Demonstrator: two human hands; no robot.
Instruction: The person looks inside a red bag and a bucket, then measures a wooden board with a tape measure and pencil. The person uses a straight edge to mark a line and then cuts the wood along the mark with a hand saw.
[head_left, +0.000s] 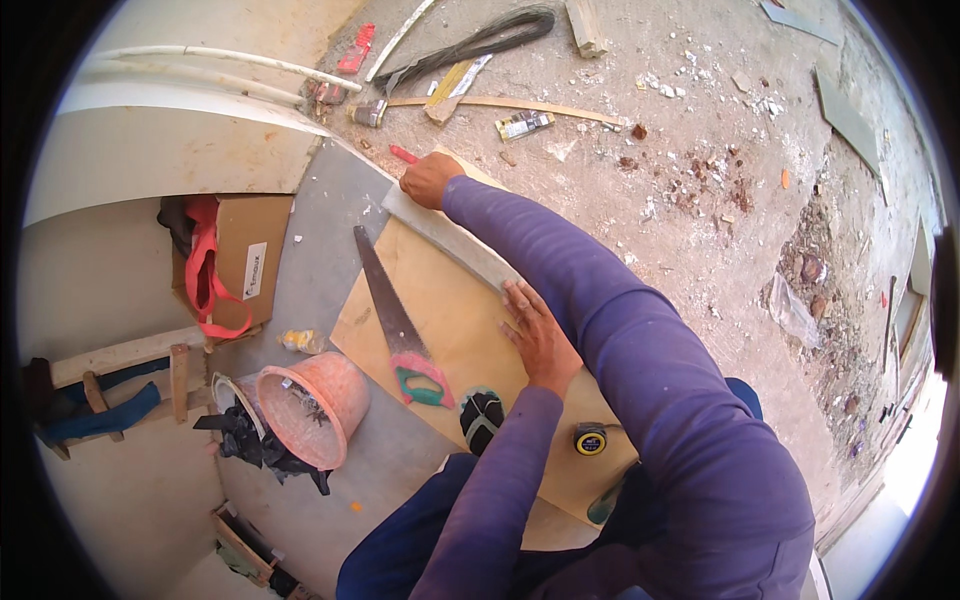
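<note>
Here, left grip (545, 345) spread against board (452, 238), right grip (431, 180) curled, hold unclear; printed label (255, 270) on box (232, 232).

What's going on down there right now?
A person is leaning over a yellowish board with a long grey strip lying across it. The left hand rests its fingers on the strip's near end; the right hand is at the far end, its exact grip unclear. A handsaw and a tape measure lie on the board, out of both hands.
</note>
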